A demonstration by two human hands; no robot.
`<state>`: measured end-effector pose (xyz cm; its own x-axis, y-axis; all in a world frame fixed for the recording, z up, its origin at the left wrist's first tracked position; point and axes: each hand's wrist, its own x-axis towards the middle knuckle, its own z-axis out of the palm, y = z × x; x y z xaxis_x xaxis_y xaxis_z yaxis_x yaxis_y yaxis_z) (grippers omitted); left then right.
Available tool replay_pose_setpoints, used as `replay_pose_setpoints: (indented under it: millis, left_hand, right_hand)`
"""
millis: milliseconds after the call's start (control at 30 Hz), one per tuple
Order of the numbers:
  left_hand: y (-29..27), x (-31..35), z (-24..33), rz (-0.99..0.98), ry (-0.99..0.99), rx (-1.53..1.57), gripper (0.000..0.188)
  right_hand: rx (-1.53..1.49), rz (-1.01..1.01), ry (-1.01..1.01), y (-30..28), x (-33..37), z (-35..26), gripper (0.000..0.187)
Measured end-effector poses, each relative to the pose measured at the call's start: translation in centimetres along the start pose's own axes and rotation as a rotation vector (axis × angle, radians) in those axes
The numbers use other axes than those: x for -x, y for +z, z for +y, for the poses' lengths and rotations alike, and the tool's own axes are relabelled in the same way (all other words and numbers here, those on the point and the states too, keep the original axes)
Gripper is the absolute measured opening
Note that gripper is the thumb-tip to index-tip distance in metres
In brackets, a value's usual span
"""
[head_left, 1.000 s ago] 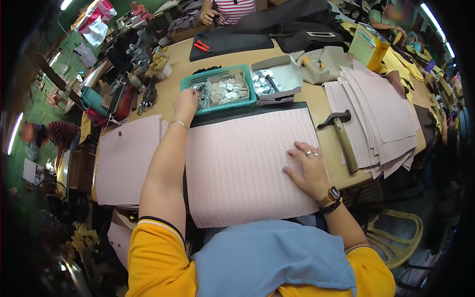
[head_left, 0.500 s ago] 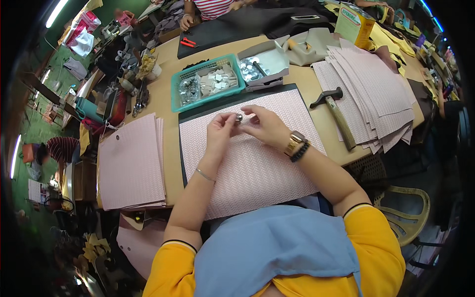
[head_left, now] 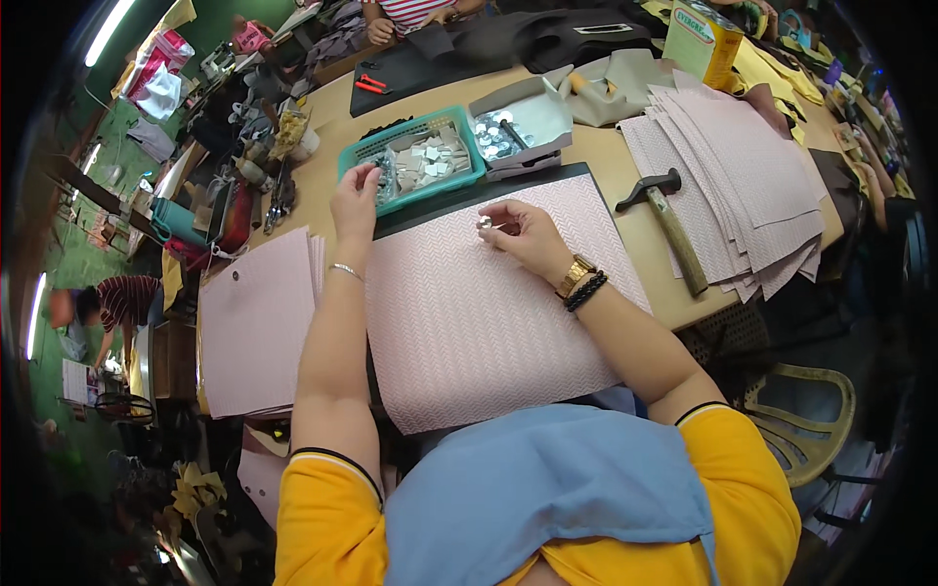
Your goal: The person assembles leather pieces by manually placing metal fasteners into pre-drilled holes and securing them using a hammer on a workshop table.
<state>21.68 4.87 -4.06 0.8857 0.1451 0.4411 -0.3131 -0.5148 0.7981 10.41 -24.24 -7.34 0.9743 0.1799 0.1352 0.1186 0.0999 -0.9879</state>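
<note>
My right hand point(head_left: 528, 240) pinches a small shiny metal fastener point(head_left: 484, 224) between thumb and forefinger. It hovers above a pale pink sheet with a zigzag weave point(head_left: 489, 322), which lies over a dark board point(head_left: 410, 217) and hangs past the table's near edge. Out to the left, my left hand point(head_left: 356, 199) is at the front left of a teal plastic basket point(head_left: 445, 190), its fingertips drawn together. Whatever they may hold is hidden. Inside the basket are a clear bag of small metal pieces point(head_left: 386, 174) and many pale square pieces point(head_left: 430, 161).
A hammer point(head_left: 674, 234) lies on the right, beside stacked pink sheets point(head_left: 747, 176). Another stack point(head_left: 259, 327) is at left. Behind the board sits a box of round metal discs point(head_left: 498, 135). Red-handled cutters point(head_left: 371, 85) and a yellow can point(head_left: 702, 49) are farther back. Someone in stripes stands across.
My left hand has left my right hand and moved left to the basket. The metal fastener stays in my right hand, which has shifted slightly.
</note>
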Motion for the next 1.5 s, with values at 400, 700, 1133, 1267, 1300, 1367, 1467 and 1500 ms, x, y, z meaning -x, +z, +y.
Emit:
replay_pose_setpoints:
  millis: [400,700,1133,1267,1300,1367,1467,1500]
  left_hand:
    - [3.6,11.4,8.1,-0.522,0.209,0.087,0.023]
    - [3.1,13.1,7.4,-0.445,0.231,0.094,0.018]
    - [4.2,13.4,5.5,-0.449,-0.29,0.494,0.018]
    - [4.8,12.9,5.0,-0.462,-0.267,0.645,0.02]
    - [4.9,12.7,5.0,-0.459,-0.259,0.646,0.02]
    - [5.2,12.2,5.2,-0.48,-0.28,0.663,0.021]
    - [5.4,11.7,5.8,-0.514,-0.309,0.598,0.02]
    - [5.1,11.5,5.7,-0.516,-0.329,0.553,0.02]
  right_hand:
    - [0.042,-0.078,0.012,-0.4,0.3,-0.3,0.031]
    - [0.296,-0.213,-0.062,-0.9,0.5,-0.6,0.032]
    - [0.137,-0.189,-0.087,-0.6,1.0,-1.4,0.03]
    - [0.121,-0.106,-0.295,-0.2,1.3,-1.6,0.028]
    - [0.12,-0.086,-0.354,-0.1,1.5,-1.8,0.027]
    - [0.162,-0.066,-0.383,-0.2,1.3,-1.8,0.026]
    - [0.239,-0.016,-0.451,-0.5,1.2,-2.0,0.024]
    - [0.241,-0.015,-0.47,-0.3,1.1,-2.1,0.024]
